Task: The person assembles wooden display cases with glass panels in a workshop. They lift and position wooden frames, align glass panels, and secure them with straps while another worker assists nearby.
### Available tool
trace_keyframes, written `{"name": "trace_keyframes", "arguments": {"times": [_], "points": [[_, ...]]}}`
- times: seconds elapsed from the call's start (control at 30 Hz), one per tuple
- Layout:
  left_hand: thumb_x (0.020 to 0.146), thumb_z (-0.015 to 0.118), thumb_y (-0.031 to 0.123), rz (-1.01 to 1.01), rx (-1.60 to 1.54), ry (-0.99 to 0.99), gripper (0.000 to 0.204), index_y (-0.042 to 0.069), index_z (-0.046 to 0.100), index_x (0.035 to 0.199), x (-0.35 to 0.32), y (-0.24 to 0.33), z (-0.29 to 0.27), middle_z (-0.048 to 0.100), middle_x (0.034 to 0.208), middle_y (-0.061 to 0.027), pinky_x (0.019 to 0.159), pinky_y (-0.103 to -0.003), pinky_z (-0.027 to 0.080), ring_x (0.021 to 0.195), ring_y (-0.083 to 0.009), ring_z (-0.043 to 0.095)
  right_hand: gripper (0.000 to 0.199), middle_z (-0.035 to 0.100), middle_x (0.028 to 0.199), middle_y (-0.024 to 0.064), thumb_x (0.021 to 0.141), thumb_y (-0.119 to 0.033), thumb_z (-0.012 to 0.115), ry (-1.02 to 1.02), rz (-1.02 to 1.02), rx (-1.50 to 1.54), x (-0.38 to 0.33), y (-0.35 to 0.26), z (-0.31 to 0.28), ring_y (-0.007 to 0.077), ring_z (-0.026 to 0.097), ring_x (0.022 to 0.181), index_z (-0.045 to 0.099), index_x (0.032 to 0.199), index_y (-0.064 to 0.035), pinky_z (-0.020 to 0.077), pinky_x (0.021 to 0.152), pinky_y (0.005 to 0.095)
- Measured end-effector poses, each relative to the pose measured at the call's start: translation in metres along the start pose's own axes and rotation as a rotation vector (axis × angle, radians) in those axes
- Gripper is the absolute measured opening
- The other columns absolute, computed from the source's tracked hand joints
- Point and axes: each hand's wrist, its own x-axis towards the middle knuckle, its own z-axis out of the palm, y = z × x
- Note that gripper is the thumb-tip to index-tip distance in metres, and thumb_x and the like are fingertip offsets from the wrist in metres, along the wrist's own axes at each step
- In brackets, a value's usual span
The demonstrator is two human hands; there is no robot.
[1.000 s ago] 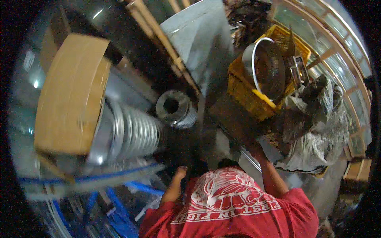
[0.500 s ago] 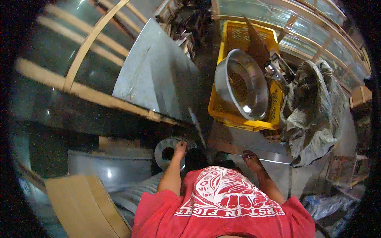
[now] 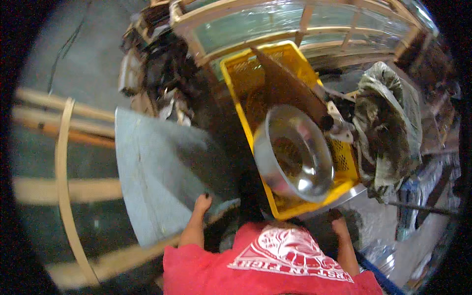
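My left hand (image 3: 200, 202) reaches forward and touches the lower edge of a large grey metal sheet (image 3: 157, 167) that leans to the left. Its fingers are too small and blurred to show a grip. My right hand (image 3: 337, 217) is stretched toward the near corner of a yellow plastic crate (image 3: 235, 83), just below it, over a shiny metal surface. Its fingers are dark and unclear. A big shiny metal bowl (image 3: 295, 152) lies tilted in the crate, beside a brown board (image 3: 287, 88). My red shirt (image 3: 275, 265) fills the bottom of the view.
A crumpled grey-green cover (image 3: 388, 123) is heaped right of the crate. Pale wooden slats and a curved wooden strip (image 3: 64, 172) run along the left. A wooden frame with glass panes (image 3: 275, 24) crosses the back, with dark clutter (image 3: 167, 73) at its left end.
The view has swung right and upward: the cardboard, ribbed metal duct and round pipe have left the picture. The crate and bowl now sit at centre, and my left hand has reached the grey sheet.
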Motion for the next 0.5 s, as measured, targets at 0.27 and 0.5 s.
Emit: {"name": "trace_keyframes", "arguments": {"times": [0.27,0.5], "points": [[0.093,0.045,0.041,0.033,0.163,-0.170,0.045,0.005,0.066,0.109,0.187,-0.075,-0.035,0.064,0.113,-0.0230,0.093,-0.047,0.047,0.105,-0.0388,0.061,0.024,0.064,0.085,0.0183,0.088,-0.020,0.061,0.464,0.236,0.167,-0.101,-0.158,0.025,0.0283,0.061,0.078,0.058,0.084,0.0034,0.0482,0.069,0.0382],[0.093,0.050,0.032,0.752,0.230,0.111,0.028,0.012,0.067,0.105,0.200,0.009,-0.028,0.064,0.099,-0.0217,0.083,-0.049,0.050,0.098,-0.0413,0.061,0.019,0.060,0.073,0.0090,0.093,-0.016,0.054,1.072,0.301,0.320,-0.152,-0.314,-0.065,0.0180,0.057,0.066,0.058,0.082,-0.0009,0.0473,0.066,0.0319]]}}
